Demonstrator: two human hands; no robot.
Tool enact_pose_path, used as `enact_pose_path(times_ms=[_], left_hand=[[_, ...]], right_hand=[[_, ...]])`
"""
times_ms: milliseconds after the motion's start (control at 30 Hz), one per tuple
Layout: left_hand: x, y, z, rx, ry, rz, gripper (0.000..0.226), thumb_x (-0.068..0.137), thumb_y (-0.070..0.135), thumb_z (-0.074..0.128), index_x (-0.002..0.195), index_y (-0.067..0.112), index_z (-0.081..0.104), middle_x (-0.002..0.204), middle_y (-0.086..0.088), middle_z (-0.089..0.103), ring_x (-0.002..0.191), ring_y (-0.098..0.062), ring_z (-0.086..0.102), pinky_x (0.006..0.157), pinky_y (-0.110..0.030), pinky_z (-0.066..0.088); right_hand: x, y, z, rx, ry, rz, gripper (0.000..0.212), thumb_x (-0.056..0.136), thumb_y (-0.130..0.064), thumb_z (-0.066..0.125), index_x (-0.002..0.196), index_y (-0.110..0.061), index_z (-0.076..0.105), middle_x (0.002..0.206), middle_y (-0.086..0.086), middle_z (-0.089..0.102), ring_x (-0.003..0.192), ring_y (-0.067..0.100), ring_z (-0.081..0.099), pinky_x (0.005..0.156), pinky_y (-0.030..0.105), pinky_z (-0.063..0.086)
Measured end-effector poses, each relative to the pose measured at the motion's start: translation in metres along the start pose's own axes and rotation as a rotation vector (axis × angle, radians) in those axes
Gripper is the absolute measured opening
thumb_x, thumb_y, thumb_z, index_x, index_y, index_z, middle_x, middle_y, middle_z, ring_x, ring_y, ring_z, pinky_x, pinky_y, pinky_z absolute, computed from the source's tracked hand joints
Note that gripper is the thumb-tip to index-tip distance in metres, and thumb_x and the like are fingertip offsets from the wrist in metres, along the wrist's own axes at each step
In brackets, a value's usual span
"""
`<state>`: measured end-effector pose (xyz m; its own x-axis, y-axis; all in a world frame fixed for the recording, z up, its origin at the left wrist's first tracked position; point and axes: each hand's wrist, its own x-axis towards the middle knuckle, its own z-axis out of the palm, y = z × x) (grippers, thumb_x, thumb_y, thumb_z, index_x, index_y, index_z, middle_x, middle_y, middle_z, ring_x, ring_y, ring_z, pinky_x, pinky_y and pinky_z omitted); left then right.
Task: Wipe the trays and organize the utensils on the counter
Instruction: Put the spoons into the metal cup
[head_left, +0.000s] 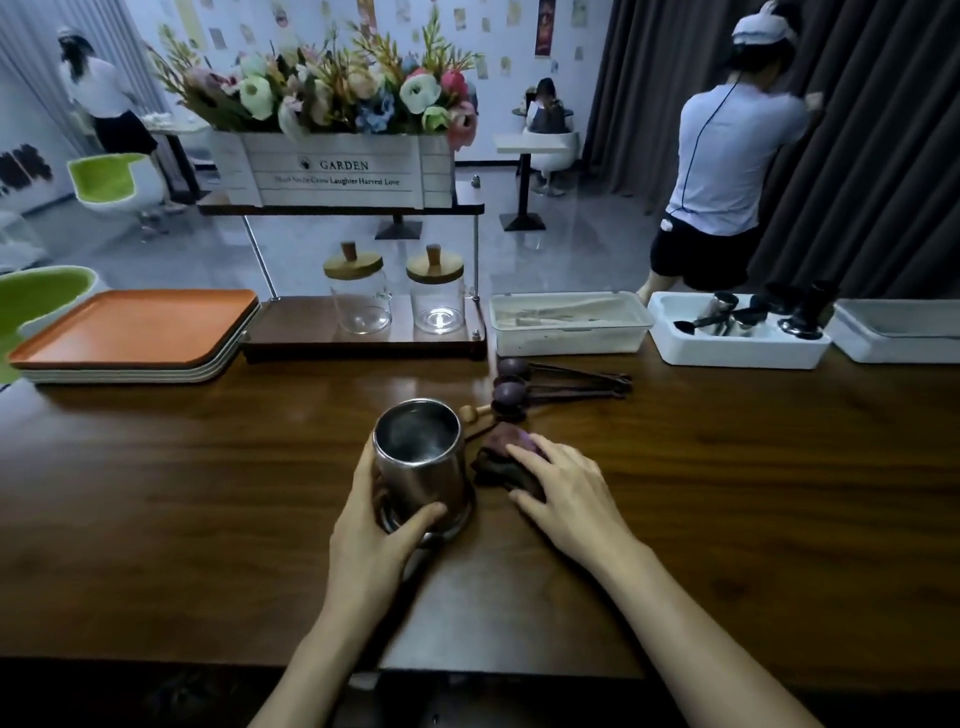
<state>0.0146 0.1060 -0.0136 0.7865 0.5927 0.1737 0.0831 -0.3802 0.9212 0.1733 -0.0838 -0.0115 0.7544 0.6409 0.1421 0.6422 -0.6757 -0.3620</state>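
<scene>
Here the left hand (374, 540) curls round the steel cup (421, 457) at centre frame, thumb across its front, likely steadying it on the counter (208, 493). The right hand (566, 493) lies flat, fingers loosely spread, on the dark cloth (496, 460) just right of the cup, seemingly ready for wiping. The trays (130, 332) sit stacked at middle left, and the spoons (545, 384) lie just above the cloth.

Room bkgd: glossy grey floor (582, 254), white rear wall (498, 36) w/ small posters, dark curtain (893, 156) at R, pale curtain (31, 47) at L, green-and-white chairs (106, 179) L, white pedestal table (527, 144) centre-rear, dim light.
</scene>
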Motion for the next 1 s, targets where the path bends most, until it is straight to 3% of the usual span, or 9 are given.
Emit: enact_pose_path(times_ms=[100, 267, 567, 733, 867, 1000], left_hand=[[-0.007, 0.004, 0.006, -0.007, -0.003, -0.003, 0.104, 0.064, 0.049, 0.085, 0.146, 0.067, 0.024, 0.14, 0.022, 0.054, 0.125, -0.002, 0.053, 0.104, -0.031, 0.043], [-0.014, 0.012, 0.021, 0.014, 0.017, -0.005, 0.106, 0.07, 0.038, 0.09, 0.148, 0.064, 0.023, 0.138, 0.021, 0.051, 0.124, -0.007, 0.053, 0.105, -0.035, 0.043], [-0.02, 0.03, 0.051, 0.012, 0.102, -0.075, 0.107, 0.066, 0.039, 0.085, 0.153, 0.054, 0.025, 0.141, 0.01, 0.054, 0.128, -0.014, 0.052, 0.108, -0.04, 0.042], [-0.021, 0.04, 0.072, 0.055, 0.105, -0.083, 0.103, 0.073, 0.045, 0.085, 0.156, 0.049, 0.024, 0.141, 0.009, 0.055, 0.127, -0.008, 0.051, 0.106, -0.034, 0.041], [-0.019, 0.043, 0.081, 0.136, 0.074, -0.085, 0.107, 0.068, 0.068, 0.076, 0.157, 0.051, 0.019, 0.142, 0.011, 0.058, 0.129, -0.008, 0.055, 0.105, -0.033, 0.044], [-0.014, 0.041, 0.083, 0.179, 0.04, -0.073, 0.115, 0.066, 0.071, 0.077, 0.159, 0.048, 0.013, 0.144, 0.011, 0.057, 0.13, -0.007, 0.055, 0.106, -0.034, 0.047]], right_hand=[[-0.003, 0.014, -0.004, -0.035, 0.077, -0.003, 0.048, 0.089, -0.025, 0.063, 0.134, -0.039, 0.053, 0.136, -0.012, 0.053, 0.121, 0.018, 0.048, 0.098, 0.038, 0.042], [-0.013, 0.071, -0.028, -0.086, 0.144, 0.102, 0.043, 0.09, -0.023, 0.061, 0.13, -0.038, 0.056, 0.131, -0.01, 0.057, 0.114, 0.021, 0.052, 0.092, 0.039, 0.044], [-0.032, 0.225, -0.087, -0.161, 0.26, 0.359, 0.04, 0.093, -0.024, 0.063, 0.132, -0.033, 0.057, 0.133, 0.0, 0.06, 0.117, 0.028, 0.054, 0.097, 0.046, 0.043], [-0.026, 0.268, -0.104, -0.136, 0.293, 0.485, 0.043, 0.094, -0.024, 0.062, 0.137, -0.024, 0.056, 0.139, 0.007, 0.056, 0.126, 0.034, 0.049, 0.108, 0.052, 0.037], [-0.004, 0.247, -0.098, -0.097, 0.307, 0.335, 0.049, 0.094, -0.029, 0.065, 0.141, -0.024, 0.053, 0.148, 0.007, 0.05, 0.143, 0.031, 0.035, 0.12, 0.057, 0.016], [0.027, 0.177, -0.081, 0.024, 0.333, 0.023, 0.037, 0.093, -0.023, 0.067, 0.13, -0.021, 0.065, 0.138, 0.002, 0.06, 0.139, 0.026, 0.044, 0.12, 0.046, 0.021]])
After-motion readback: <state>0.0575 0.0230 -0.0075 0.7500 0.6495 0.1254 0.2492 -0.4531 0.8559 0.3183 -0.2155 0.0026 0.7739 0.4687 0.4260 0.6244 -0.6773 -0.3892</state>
